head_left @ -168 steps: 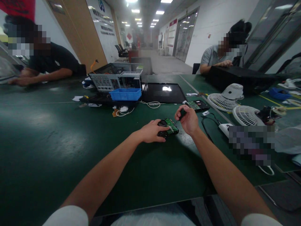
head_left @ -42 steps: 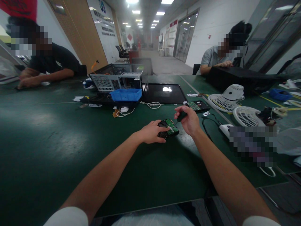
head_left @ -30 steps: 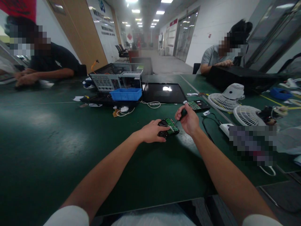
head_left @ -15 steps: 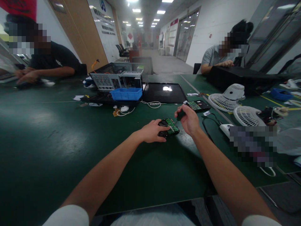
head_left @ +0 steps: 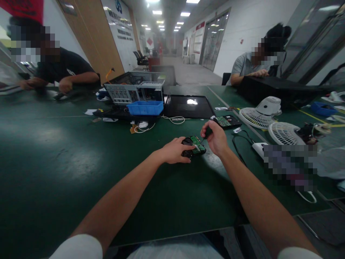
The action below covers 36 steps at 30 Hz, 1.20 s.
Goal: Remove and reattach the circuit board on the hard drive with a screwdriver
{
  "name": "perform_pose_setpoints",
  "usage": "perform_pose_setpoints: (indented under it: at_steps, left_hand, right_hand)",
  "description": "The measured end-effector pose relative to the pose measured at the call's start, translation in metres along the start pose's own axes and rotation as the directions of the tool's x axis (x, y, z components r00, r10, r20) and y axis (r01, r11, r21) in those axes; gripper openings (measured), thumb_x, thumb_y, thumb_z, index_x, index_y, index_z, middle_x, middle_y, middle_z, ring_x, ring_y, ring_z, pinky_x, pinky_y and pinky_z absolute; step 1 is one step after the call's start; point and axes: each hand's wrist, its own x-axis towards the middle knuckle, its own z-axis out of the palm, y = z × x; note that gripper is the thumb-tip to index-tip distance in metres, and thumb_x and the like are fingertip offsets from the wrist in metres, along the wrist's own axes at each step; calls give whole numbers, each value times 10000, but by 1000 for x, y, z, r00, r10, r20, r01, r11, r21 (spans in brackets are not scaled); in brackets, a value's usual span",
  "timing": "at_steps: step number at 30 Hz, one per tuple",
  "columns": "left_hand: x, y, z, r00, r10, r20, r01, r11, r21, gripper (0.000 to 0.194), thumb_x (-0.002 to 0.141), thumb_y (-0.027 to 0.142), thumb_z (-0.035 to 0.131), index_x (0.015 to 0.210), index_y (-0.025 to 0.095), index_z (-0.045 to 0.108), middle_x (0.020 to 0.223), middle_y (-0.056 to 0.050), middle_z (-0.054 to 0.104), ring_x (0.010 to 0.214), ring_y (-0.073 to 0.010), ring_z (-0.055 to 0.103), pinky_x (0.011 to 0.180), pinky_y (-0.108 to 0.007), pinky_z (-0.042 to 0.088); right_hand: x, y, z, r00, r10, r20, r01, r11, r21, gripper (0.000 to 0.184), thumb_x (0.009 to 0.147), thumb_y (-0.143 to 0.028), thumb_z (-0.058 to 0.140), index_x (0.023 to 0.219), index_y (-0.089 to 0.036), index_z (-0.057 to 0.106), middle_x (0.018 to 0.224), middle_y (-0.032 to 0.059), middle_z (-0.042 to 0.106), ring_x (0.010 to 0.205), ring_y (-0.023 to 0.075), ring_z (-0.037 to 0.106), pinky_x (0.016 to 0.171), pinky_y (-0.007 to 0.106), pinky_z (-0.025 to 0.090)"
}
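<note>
Beneath the hard drive point(head_left: 198, 142): green table point(head_left: 161, 205), glossy, extending well out on all sides of it.
Person in dark shirt point(head_left: 75, 64): beyond and far left of the hard drive, arms over the table; hands blurred.
Person in grey shirt point(head_left: 240, 67): beyond and far right of the hard drive, one hand on top of a black case.
Black case point(head_left: 272, 86): closed, beyond and right of the hard drive.
Computer case point(head_left: 121, 94): open, metal frame showing, beyond and left of the hard drive.
Black panel point(head_left: 188, 109): flat, shiny, straight beyond the hard drive.
White fans point(head_left: 266, 108): two, slotted round grilles, right of the hard drive.
Blue tray point(head_left: 145, 108): beyond and left of the hard drive.
Left hand point(head_left: 175, 151): at the left end of the hard drive, holding it; forefinger laid across the top, thumb apart at the near edge.
Right hand point(head_left: 216, 139): just right of the hard drive, fingers narrow around a dark handle.
Task piece: hard drive, flat, green board uppermost, under the left fingers.
Second drive point(head_left: 229, 121): beyond and right of the hard drive, green board showing.
Screwdriver point(head_left: 208, 133): tilted, thin shaft down toward the right end of the hard drive; tip contact cannot be told.
</note>
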Motion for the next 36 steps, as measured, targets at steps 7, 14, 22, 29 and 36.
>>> perform_pose_setpoints:
  at_steps: [7,14,22,29,36]
  left_hand:
    - [0,-1,0,1000,1,6,-1,1000,-5,765,876,628,700,1566,405,454,1672,-97,251,1487,-425,322,1180,-527,341]
    - [-1,1,-1,1000,-20,15,20,1000,-8,756,885,637,683,1568,414,449,1691,-84,224,1488,-425,319,1184,-534,332]
    - [0,0,0,1000,-16,12,16,1000,-2,770,877,644,693,1569,411,449,1690,-90,227,1496,-422,312,1190,-528,322]
    - [1,-1,1,1000,-16,15,16,1000,-9,776,870,639,702,1568,410,452,1692,-76,236,1493,-410,319,1193,-510,324]
    - [1,-3,2,1000,-9,2,9,1000,-12,759,876,647,689,1562,421,457,1686,-83,235,1487,-419,326,1186,-514,333]
  right_hand:
    - [-1,-2,-4,997,-73,5,73,989,-131,284,892,-478,705,771,-223,736,766,1,596,631,120,548,602,282,440]
    - [-3,-3,-2,998,55,38,-53,996,-73,407,887,-565,715,691,-211,671,665,9,583,583,140,551,540,290,427]
    - [-5,-8,1,996,53,74,-50,998,-41,577,936,-665,584,573,-217,551,528,-21,430,471,116,439,481,291,317]
    - [1,-7,0,998,60,-24,-60,998,-18,603,905,-721,593,576,-226,493,513,-27,406,455,114,387,445,289,284]
    - [2,-8,-3,998,69,1,-69,997,33,591,922,-698,592,579,-228,488,526,-26,394,466,119,364,450,290,276]
